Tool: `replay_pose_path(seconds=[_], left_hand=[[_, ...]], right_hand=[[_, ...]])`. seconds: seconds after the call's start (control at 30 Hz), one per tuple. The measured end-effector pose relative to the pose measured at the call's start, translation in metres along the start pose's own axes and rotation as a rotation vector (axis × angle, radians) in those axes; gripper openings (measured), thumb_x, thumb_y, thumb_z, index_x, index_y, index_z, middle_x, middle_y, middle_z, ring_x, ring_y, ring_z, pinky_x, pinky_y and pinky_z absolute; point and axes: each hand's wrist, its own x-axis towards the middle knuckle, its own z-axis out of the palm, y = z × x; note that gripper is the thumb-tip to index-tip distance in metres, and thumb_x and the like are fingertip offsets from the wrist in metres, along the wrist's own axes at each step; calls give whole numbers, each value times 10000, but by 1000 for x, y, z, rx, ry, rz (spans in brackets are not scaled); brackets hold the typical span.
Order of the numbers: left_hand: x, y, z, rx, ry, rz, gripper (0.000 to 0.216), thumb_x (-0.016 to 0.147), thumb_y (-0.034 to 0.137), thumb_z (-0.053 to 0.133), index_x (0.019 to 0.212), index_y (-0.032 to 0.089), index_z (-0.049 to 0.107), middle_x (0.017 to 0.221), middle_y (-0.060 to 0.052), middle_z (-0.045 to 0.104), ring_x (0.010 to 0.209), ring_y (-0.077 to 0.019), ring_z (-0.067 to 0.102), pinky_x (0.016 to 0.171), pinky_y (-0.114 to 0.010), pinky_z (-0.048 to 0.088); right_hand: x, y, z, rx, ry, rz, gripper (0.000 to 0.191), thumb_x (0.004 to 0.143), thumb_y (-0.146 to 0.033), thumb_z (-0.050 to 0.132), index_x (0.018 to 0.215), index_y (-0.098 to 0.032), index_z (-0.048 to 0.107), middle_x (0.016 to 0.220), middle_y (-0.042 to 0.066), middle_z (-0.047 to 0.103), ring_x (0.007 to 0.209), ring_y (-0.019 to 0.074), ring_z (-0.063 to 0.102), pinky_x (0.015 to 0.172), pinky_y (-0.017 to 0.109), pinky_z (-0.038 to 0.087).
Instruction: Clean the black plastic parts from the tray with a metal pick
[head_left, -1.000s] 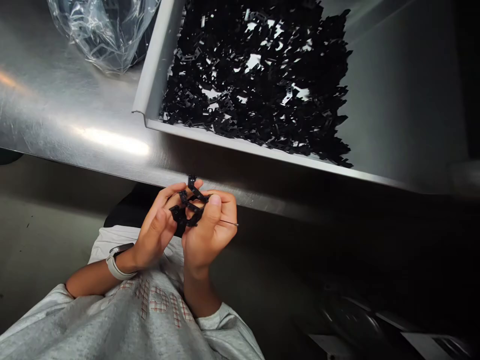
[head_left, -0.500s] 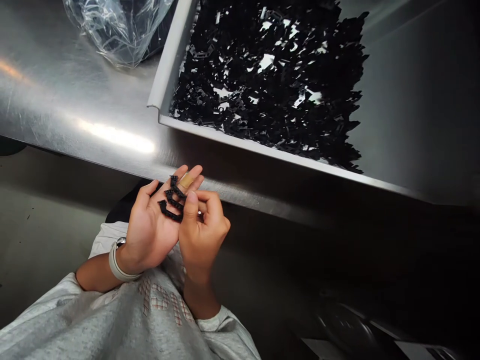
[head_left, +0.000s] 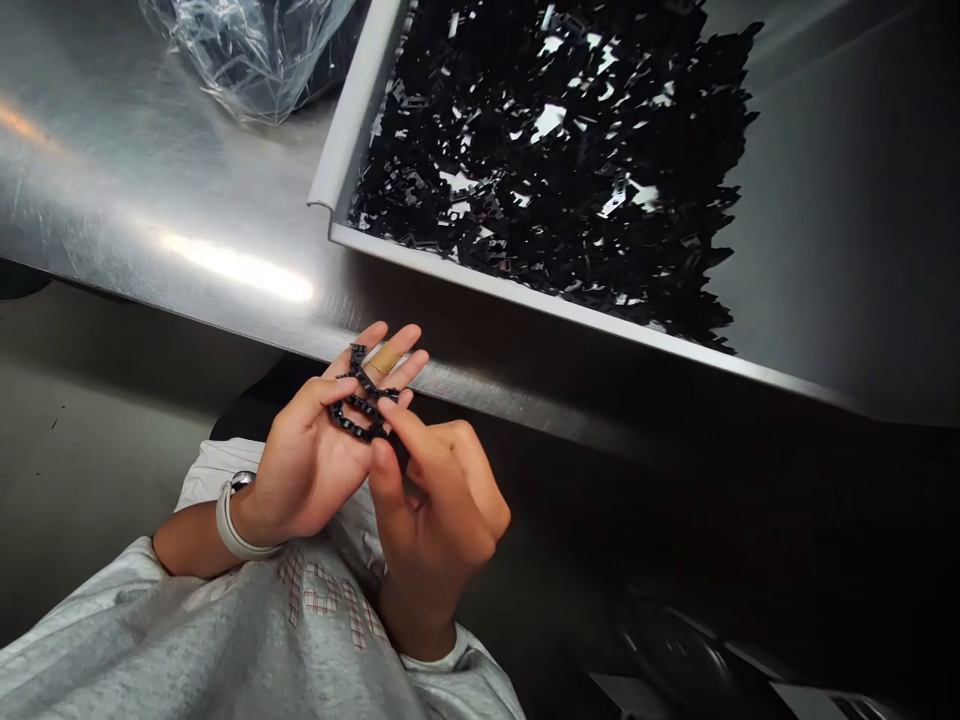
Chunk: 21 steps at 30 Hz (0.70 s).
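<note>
My left hand lies palm up near the table's edge, its fingers stretched out and a tan bandage around one of them. Across the palm and fingers rest several small black angular plastic pieces, with the left thumb pressing on them. My right hand is beside it on the right. Its index fingertip touches the pieces, while the thumb is spread away from that finger. The other right fingers are curled and partly hidden.
A white tray on the metal table holds a heap of black plastic pieces. Left of it lies a clear plastic bag with something dark inside. The table's front edge runs just beyond my hands.
My right hand has shifted right and opened from a pinch, thumb and index finger now apart. My left thumb has folded in onto the pieces, which have bunched together.
</note>
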Motion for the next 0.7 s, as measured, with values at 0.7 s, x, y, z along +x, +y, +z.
replay_pose_path(seconds=[0.7], left_hand=[[-3,1,1,94,9,41,345,988,127,452,1286,171,620,1327,-32,735,1289,-185,648,1230,-353,350]], right_hand=[[-1,4,-1,27,-87,-119,167,981,-216,619,1110,-189,721,685,-33,564,567,84,501,503,211,446]])
